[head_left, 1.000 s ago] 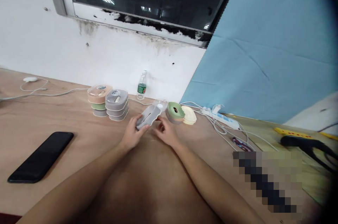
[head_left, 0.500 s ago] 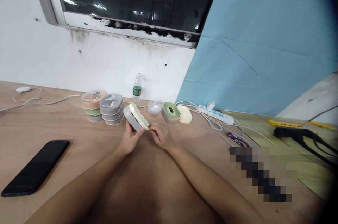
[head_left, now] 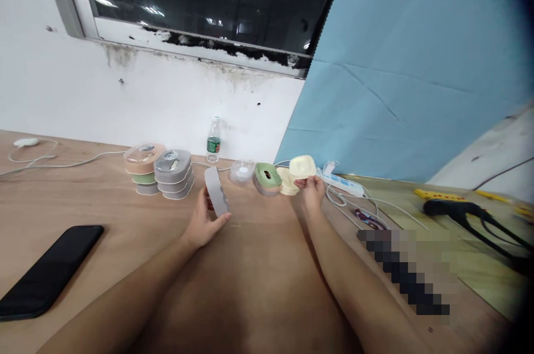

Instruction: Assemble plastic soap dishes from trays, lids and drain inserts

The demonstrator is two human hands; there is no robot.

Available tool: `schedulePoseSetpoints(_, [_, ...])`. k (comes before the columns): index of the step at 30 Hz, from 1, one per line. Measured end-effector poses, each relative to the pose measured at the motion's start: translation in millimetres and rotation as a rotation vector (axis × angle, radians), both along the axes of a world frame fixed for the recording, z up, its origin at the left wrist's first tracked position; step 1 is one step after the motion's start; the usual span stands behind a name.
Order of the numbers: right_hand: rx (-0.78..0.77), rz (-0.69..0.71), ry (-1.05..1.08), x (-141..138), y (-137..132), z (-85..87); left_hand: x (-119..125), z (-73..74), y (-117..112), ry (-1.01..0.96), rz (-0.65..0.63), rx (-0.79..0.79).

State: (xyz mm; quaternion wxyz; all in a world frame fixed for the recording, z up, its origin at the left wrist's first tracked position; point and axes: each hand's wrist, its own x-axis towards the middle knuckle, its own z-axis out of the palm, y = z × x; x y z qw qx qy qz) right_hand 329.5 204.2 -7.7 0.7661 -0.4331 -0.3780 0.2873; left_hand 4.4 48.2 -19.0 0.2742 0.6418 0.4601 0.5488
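Note:
My left hand (head_left: 205, 219) grips a grey plastic box section (head_left: 216, 190), tilted up on its side above the table. In my right hand (head_left: 311, 192) is a cream plastic insert (head_left: 302, 166), pinched by its lower edge. It hovers just above and to the right of a small stack of cream inserts (head_left: 287, 181). Left of that stack sits a pile of box sections with a green one (head_left: 267, 175) on top. A clear lid (head_left: 242, 171) lies beside the pile.
Two stacks of lidded boxes, one peach-topped (head_left: 144, 157) and one grey (head_left: 173, 176), stand at left. Behind is a water bottle (head_left: 213, 141). A phone (head_left: 52, 269) lies front left. A white power strip (head_left: 342, 183) with cables and a black-handled object (head_left: 463, 215) are at right.
The cream insert has come away from the grey box section. My right hand has carried it rightward to the cream stack, while my left hand still holds the grey section.

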Motion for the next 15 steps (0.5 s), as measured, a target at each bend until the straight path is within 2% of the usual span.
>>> schedulePoseSetpoints(3, [-0.109,0.082,0.075,15,4,-13.6,1,0.6,-2,0.064,-0.007,0.006])
schedulePoseSetpoints(7, [-0.180,0.091,0.043,17,4,-25.7,-1,1.4,-2,0.077,0.019,0.026])
schedulePoseSetpoints(15, [-0.259,-0.112,-0.145,19,6,-38.0,-2,-2.1,0,0.061,0.011,0.027])
